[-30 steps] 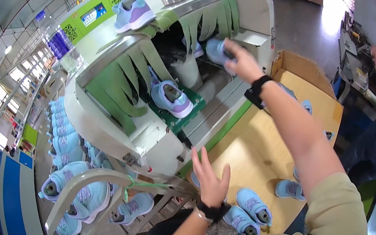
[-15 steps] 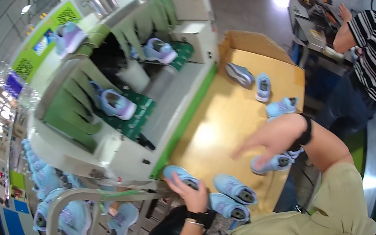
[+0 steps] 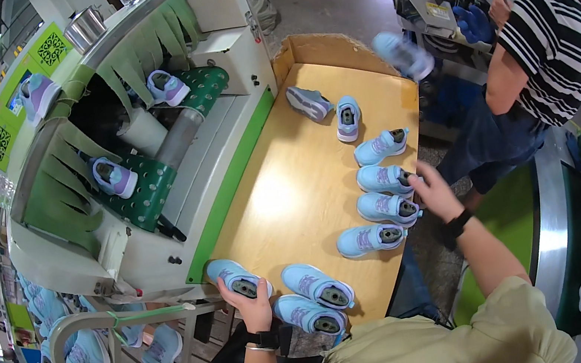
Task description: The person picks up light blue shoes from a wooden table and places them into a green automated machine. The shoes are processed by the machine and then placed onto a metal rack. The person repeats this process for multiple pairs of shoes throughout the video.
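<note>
My left hand [image 3: 251,309] is closed round the heel end of a light blue sneaker [image 3: 227,272] at the near left corner of the wooden table [image 3: 269,192]. At the right edge, the fingers of my right hand [image 3: 436,193] are bent at the heel of another blue sneaker [image 3: 380,178], the second in a row of several. Two more sneakers lie side by side near me, one a blue sneaker [image 3: 312,283] with purple laces. At the far end a sneaker [image 3: 308,104] rests on its side, next to an upright sneaker [image 3: 348,117].
A white-and-green machine [image 3: 227,161] with strip curtains stands along the left, sneakers on its green belt [image 3: 145,192]. A motion-blurred blue shoe [image 3: 403,56] is beyond the far right corner. A co-worker [image 3: 537,47] stands at right. A metal rack [image 3: 105,322] holds shoes at lower left.
My right hand has moved from above the table to the sneaker row at its right edge. The blurred shoe has appeared past the far corner. My left hand stays on its sneaker; the view has shifted.
</note>
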Tool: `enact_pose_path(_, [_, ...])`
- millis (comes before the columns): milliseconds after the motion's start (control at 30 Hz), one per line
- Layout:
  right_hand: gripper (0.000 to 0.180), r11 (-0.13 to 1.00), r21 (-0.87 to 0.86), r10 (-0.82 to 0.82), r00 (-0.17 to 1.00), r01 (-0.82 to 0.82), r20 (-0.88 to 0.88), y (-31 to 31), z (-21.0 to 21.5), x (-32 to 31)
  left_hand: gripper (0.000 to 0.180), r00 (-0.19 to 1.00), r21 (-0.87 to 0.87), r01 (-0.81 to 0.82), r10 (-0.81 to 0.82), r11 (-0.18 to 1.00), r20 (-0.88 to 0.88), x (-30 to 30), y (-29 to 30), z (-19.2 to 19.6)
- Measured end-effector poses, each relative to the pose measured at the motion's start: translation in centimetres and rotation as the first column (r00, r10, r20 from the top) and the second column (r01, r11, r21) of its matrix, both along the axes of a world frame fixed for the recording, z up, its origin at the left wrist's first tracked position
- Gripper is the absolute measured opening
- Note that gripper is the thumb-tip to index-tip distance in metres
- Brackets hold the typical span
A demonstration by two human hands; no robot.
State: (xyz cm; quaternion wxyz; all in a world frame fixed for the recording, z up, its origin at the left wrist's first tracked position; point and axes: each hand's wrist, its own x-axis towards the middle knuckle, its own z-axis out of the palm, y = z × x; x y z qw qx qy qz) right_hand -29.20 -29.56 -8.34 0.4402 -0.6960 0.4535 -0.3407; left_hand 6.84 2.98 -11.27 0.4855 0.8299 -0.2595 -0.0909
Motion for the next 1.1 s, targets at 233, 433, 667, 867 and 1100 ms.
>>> enact_pose_path(233, [0.046, 0.944, -0.077, -0.298, 0.931, 0.320, 0.212, 4.7, -5.4, 4.8, 0.101, 1.000, 0.019, -0.002, 0.002, 1.000, 0.004, -0.4, 0.0, 0.2])
enact_pose_path(433, [0.044, 0.930, -0.104, -0.339, 0.931, 0.353, 0.133, 5.5, -5.2, 9.3, 0.100, 1.000, 0.022, -0.013, 0.013, 1.000, 0.022, -0.3, -0.4, -0.4])
enact_pose_path(667, [0.042, 0.942, -0.114, -0.304, 0.948, 0.314, 0.097, 5.0, -4.5, 13.9, 0.105, 1.000, 0.011, 0.024, -0.024, 1.000, 0.014, 0.1, -0.2, -0.2])
enact_pose_path(867, [0.057, 0.994, 0.092, -0.083, 0.949, 0.057, 0.303, 6.7, -0.7, 12.3, 0.097, 0.983, -0.018, 0.152, -0.153, 0.988, -0.103, 1.2, 2.7, 0.2])
enact_pose_path(1100, [0.051, 0.872, -0.444, 0.166, 0.978, -0.206, -0.127, 11.2, 0.4, 8.3, 0.093, 0.945, -0.170, 0.222, -0.254, 0.960, -0.205, 1.9, 3.3, -0.4])
